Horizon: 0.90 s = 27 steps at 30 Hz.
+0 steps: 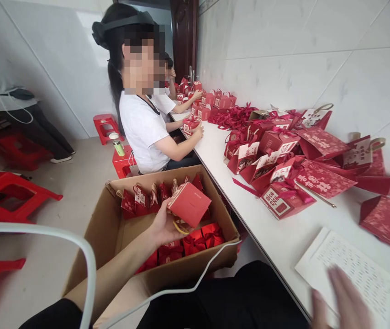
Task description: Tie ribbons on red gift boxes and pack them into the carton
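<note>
Left hand [162,226] holds a red gift box [190,203] over the carton [113,228].
The left grip is closed on the box's near lower edge, with a gold loop handle hanging beneath. The box sits tilted just above the open carton on the floor, left of the table [222,160]. More red boxes stand in a row and lie on the bottom inside the carton. The right hand [342,301], near right, is blurred, its grip wide, fingers flat and holding nothing, over a white printed sheet [355,265] on the table. Farther along lies a heap of red boxes [284,160]. Beyond the carton sits a person in a white shirt [143,132].
</note>
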{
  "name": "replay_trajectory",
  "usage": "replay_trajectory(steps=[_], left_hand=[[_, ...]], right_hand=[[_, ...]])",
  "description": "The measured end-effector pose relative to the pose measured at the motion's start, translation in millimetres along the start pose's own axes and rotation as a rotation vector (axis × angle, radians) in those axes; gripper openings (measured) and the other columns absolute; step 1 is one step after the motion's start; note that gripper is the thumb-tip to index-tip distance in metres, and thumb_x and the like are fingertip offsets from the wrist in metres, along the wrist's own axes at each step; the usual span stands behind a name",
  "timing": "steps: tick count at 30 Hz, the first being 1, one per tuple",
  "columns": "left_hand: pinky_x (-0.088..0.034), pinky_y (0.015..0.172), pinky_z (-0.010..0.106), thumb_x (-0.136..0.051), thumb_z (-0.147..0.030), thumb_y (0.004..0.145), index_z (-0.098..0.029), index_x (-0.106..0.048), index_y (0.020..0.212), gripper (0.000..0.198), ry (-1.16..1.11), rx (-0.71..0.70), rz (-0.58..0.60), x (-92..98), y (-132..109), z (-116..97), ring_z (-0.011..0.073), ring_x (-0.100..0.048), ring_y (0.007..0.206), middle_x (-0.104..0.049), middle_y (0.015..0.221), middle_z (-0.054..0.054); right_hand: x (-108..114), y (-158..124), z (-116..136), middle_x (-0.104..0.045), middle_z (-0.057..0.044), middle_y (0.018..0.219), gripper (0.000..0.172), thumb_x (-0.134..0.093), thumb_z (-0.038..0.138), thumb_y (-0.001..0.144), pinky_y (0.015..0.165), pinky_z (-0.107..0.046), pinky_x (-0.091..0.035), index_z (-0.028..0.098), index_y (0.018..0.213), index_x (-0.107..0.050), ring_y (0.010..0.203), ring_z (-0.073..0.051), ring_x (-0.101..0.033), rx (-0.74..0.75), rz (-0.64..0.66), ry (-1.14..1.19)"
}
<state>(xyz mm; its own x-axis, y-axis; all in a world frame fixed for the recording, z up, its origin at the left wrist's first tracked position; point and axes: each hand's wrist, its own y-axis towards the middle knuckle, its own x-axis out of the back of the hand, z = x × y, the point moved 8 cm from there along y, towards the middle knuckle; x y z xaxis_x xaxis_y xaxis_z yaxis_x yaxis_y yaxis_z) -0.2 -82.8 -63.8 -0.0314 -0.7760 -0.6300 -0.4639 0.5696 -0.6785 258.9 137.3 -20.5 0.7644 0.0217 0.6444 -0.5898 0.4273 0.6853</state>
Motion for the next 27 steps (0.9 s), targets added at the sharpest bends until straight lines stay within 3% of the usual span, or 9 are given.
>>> replay_trajectory(steps=[5, 7, 9, 11, 13, 17, 19, 23, 27], left_hand=[[-0.053, 0.063, 0.033, -0.036, -0.06, 0.086, -0.016, -0.061, 0.1, 0.052, 0.111, 0.055, 0.125, -57.4, -11, 39, 0.0206, -0.064, 0.067, -0.067, 0.079, 0.006], [-0.053, 0.066, 0.032, -0.038, -0.058, 0.087, -0.016, -0.061, 0.106, 0.052, 0.129, 0.055, 0.095, -64.5, -11, 43, 0.0194, -0.064, 0.067, -0.066, 0.076, 0.005], [-0.053, 0.07, 0.034, -0.039, -0.058, 0.087, -0.016, -0.06, 0.107, 0.052, 0.136, 0.059, 0.053, -64.3, -8, 43, 0.0197, -0.064, 0.067, -0.066, 0.073, 0.005], [-0.054, 0.069, 0.036, -0.038, -0.06, 0.086, -0.016, -0.06, 0.103, 0.053, 0.159, 0.07, 0.042, -62.6, -5, 40, 0.0204, -0.064, 0.064, -0.066, 0.071, 0.006], [-0.053, 0.063, 0.033, -0.036, -0.059, 0.086, -0.016, -0.061, 0.097, 0.051, 0.17, 0.031, 0.055, -62.0, -3, 35, 0.0185, -0.062, 0.058, -0.066, 0.069, 0.005], [-0.051, 0.059, 0.029, -0.039, -0.058, 0.087, -0.015, -0.062, 0.092, 0.049, 0.189, 0.063, 0.118, -66.5, -3, 41, 0.0174, -0.061, 0.057, -0.064, 0.065, 0.004], [-0.051, 0.062, 0.03, -0.042, -0.059, 0.085, -0.016, -0.062, 0.097, 0.049, 0.202, 0.103, 0.129, -68.1, -4, 48, 0.0188, -0.063, 0.06, -0.064, 0.066, 0.003], [-0.053, 0.064, 0.032, -0.044, -0.059, 0.083, -0.017, -0.059, 0.1, 0.048, 0.215, 0.074, 0.106, -64.9, 2, 45, 0.0188, -0.063, 0.062, -0.063, 0.068, 0.003], [-0.056, 0.065, 0.035, -0.043, -0.052, 0.085, -0.016, -0.057, 0.092, 0.039, 0.226, 0.097, 0.051, -51.9, 11, 40, 0.0184, -0.062, 0.06, -0.063, 0.069, 0.005]], right_hand=[[-54, 63, 154, -0.02, -0.028, 0.148, 0.081, -0.042, 0.049, 0.094, 0.102, -0.066, -0.028, 0.0, 0.148, -0.007, 0.137, -0.042, -0.019, 0.34, 0.127, 0.19], [-65, 69, 191, -0.034, -0.033, 0.14, 0.08, -0.048, 0.052, 0.09, 0.104, -0.066, -0.026, -0.007, 0.141, -0.027, 0.135, -0.043, -0.024, 0.393, 0.192, 0.275], [-67, 56, 221, -0.054, -0.021, 0.129, 0.054, -0.049, 0.045, 0.093, 0.11, -0.051, -0.029, 0.003, 0.127, -0.05, 0.132, -0.033, -0.037, 0.574, 0.37, 0.528], [-54, 45, 228, -0.067, -0.01, 0.113, 0.029, -0.042, 0.03, 0.097, 0.112, -0.037, -0.032, 0.012, 0.113, -0.059, 0.121, -0.02, -0.052, 0.668, 0.421, 0.773], [-41, 49, 213, -0.067, -0.009, 0.111, 0.026, -0.038, 0.019, 0.096, 0.111, -0.036, -0.034, 0.013, 0.113, -0.058, 0.118, -0.018, -0.055, 0.621, 0.337, 0.857], [-37, 73, 165, -0.045, -0.019, 0.139, 0.044, -0.041, 0.016, 0.093, 0.108, -0.052, -0.035, 0.007, 0.137, -0.039, 0.135, -0.028, -0.032, 0.299, 0.108, 0.648], [-43, 75, 163, -0.038, -0.023, 0.142, 0.048, -0.044, 0.022, 0.094, 0.107, -0.057, -0.032, 0.002, 0.137, -0.038, 0.137, -0.033, -0.027, 0.254, 0.121, 0.563], [-56, 43, 207, -0.069, -0.011, 0.105, 0.024, -0.042, 0.021, 0.096, 0.108, -0.039, -0.038, 0.012, 0.099, -0.065, 0.109, -0.021, -0.06, 0.517, 0.453, 0.847], [-44, 37, 183, -0.069, -0.006, 0.078, 0.023, -0.043, 0.011, 0.092, 0.078, -0.026, -0.055, 0.014, 0.087, -0.064, 0.08, -0.016, -0.066, 0.308, 0.353, 0.974]])
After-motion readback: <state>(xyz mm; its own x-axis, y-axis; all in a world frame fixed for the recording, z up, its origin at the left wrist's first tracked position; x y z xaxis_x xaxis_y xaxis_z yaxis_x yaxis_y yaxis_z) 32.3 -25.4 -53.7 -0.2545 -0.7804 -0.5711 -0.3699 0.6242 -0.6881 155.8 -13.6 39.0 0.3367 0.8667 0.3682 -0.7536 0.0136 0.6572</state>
